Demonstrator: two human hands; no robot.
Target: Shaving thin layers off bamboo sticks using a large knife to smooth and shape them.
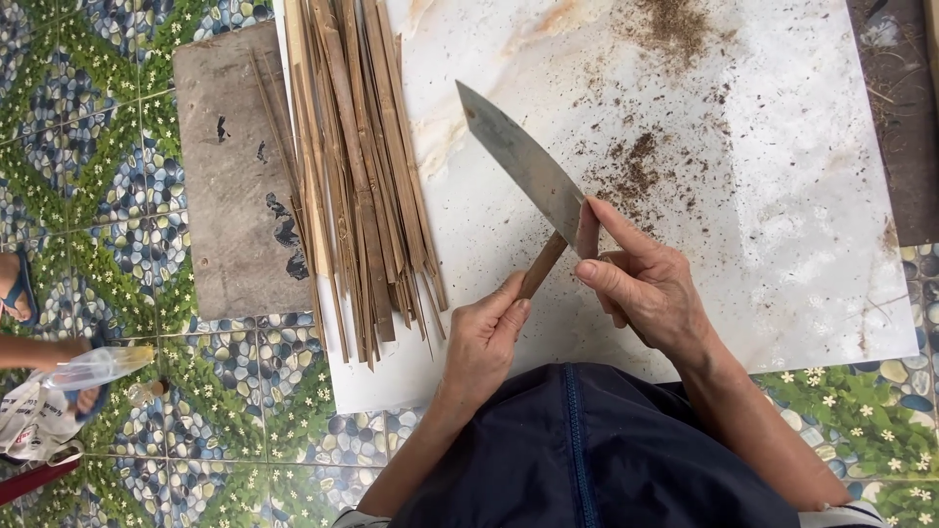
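Patterned floor tiles (117,186), printed with blue-grey pebbles, green leaves and small white flowers, run under everything, and a white marble-look sheet (782,196) lies on them, dusted with brown crumbs and shavings. Along the sheet's left edge lies a bundle of long, thin, tan bamboo strips (362,176), their long axes running from the far edge toward the person, fanned a little at the near ends. Left of the bundle, partly under it, sits a worn grey-brown rectangular board (230,176).

Above the sheet, near the person's lap, the left hand (481,342) is clenched around a short brown bamboo stick (541,266). The stick's long axis slants up and to the right, away from the body, and its far end meets the blade. The right hand (646,288) grasps a large knife with a broad grey steel blade (523,161); its handle is hidden inside the grip, with the forefinger laid along the blade's base and the thumb below it. The blade's long axis slants up and to the left, its tip pointing away from the person toward the strip bundle. Blade and stick cross just beside the right forefinger.

Dark navy fabric with a blue seam (587,460) covers the person's lap. At the far left edge, another person's foot in a blue sandal (18,288) shows, with a clear plastic bottle (93,367) below it.
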